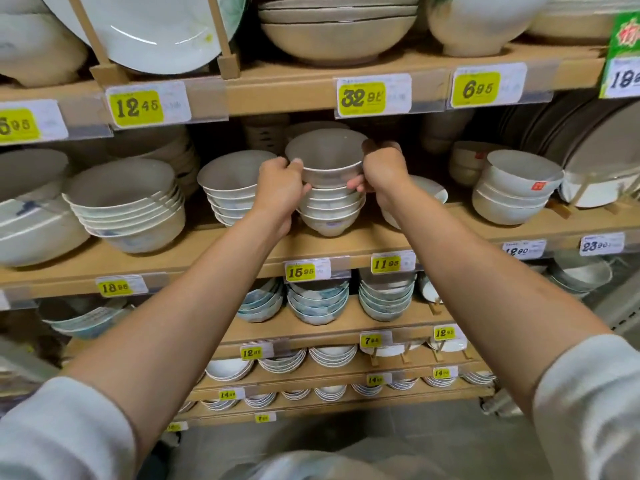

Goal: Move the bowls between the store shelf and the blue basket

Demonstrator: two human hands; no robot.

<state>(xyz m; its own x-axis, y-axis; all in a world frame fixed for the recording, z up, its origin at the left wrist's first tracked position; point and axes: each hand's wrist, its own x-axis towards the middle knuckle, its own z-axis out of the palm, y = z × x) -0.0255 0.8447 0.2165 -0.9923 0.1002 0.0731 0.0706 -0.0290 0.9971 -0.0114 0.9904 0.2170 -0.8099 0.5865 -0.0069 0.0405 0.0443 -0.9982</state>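
As both arms reach to the shelf (311,245), the left hand (277,190) and right hand (384,171) grip one white bowl (325,157) — fingers (356,184) curled round its rim. Beneath it stands a bowl stack (330,211).

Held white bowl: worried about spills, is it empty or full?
Empty: the white ceramic bowl shows a bare inside; left hand and right hand grip it.

Across the wall run light wooden shelf boards (346,244) in stepped tiers; their front edges carry yellow price labels (138,106) in clear plastic holders; a green paper sign (623,32) hangs upper right; grey floor tiles (433,431) lie below, dimmer than the shelves.
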